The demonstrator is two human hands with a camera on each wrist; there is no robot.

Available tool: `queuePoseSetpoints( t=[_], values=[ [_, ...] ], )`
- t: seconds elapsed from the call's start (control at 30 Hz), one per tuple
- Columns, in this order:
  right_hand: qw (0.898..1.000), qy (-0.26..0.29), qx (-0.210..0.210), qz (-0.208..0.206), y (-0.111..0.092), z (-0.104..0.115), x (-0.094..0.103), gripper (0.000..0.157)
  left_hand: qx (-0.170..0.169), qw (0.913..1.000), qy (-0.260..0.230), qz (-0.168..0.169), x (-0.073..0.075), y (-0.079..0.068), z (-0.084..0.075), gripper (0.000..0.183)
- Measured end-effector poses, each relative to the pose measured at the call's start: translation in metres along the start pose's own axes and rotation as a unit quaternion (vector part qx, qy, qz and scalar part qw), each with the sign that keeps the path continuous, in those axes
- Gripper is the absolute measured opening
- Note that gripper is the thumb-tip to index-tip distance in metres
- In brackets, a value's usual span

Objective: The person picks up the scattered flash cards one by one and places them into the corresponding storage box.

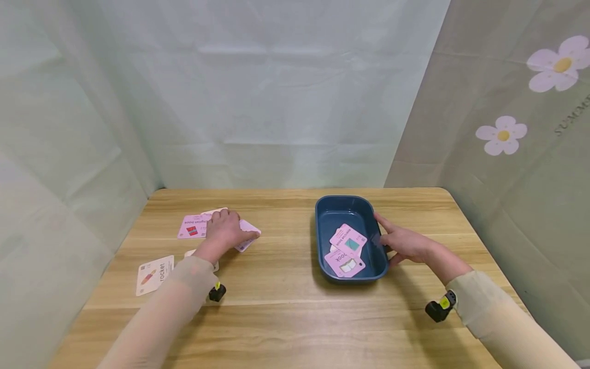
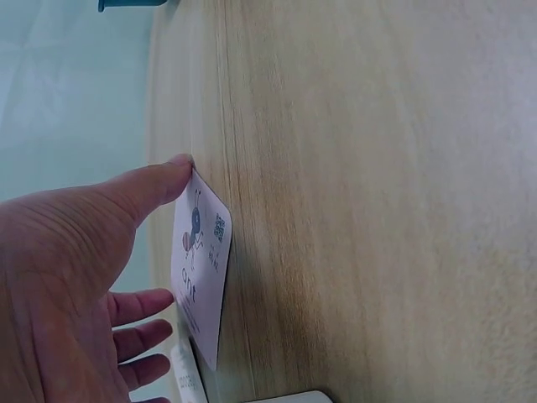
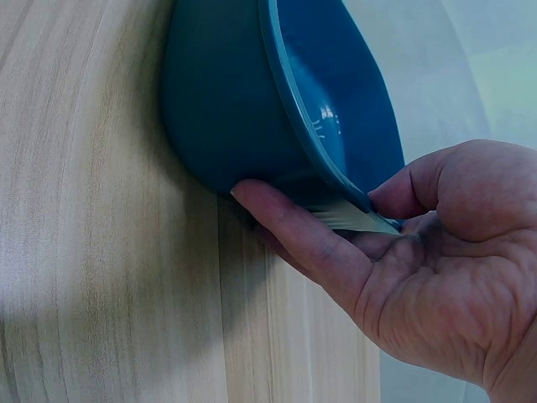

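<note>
My left hand (image 1: pixel 223 233) pinches a pale pink flashcard (image 2: pixel 201 260) printed with an ant. The thumb is at one corner and the fingertips near the opposite end, across the card. Beside and beneath that hand lie a pink "English book" card (image 1: pixel 188 227) and other cards it partly hides. At the right, my right hand (image 1: pixel 407 245) grips the side of a deep blue plastic bin (image 1: pixel 324 223), its thumb at the rim and the other fingers against the outer wall. Two pink cards, "exercise book" (image 1: pixel 346 237) and "book" (image 1: pixel 343 265), lie overlapping inside the bin.
A white "rocket" card (image 1: pixel 149 274) lies left of the left forearm, and another white card (image 1: pixel 215 266) shows partly from under the sleeve. The wooden table (image 1: pixel 276 312) ends at a pale curtain (image 1: pixel 276 102) behind. Curtains also hang at both sides.
</note>
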State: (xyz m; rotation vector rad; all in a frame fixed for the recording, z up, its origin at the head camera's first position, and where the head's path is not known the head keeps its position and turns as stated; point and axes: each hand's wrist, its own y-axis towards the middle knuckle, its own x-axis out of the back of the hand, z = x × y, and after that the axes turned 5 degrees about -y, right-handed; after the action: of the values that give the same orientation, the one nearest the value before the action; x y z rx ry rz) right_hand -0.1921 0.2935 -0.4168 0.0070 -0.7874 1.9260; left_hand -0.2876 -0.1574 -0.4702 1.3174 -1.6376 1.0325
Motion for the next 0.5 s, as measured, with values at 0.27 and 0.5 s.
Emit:
queuePoseSetpoints(
  t=[0.27, 0.5],
  values=[
    [1.0, -0.001, -0.001, -0.005, 0.0013, -0.0012, 0.0001, 0.082, -0.006, 1.0, -0.003, -0.002, 0.0015, -0.0017, -0.0022, 0.082],
    [1.0, -0.004, -0.002, -0.007, 0.0024, -0.0022, 0.0005, 0.082, -0.001, 0.9997, -0.024, -0.003, 0.0022, 0.0009, -0.001, 0.08]
  ],
)
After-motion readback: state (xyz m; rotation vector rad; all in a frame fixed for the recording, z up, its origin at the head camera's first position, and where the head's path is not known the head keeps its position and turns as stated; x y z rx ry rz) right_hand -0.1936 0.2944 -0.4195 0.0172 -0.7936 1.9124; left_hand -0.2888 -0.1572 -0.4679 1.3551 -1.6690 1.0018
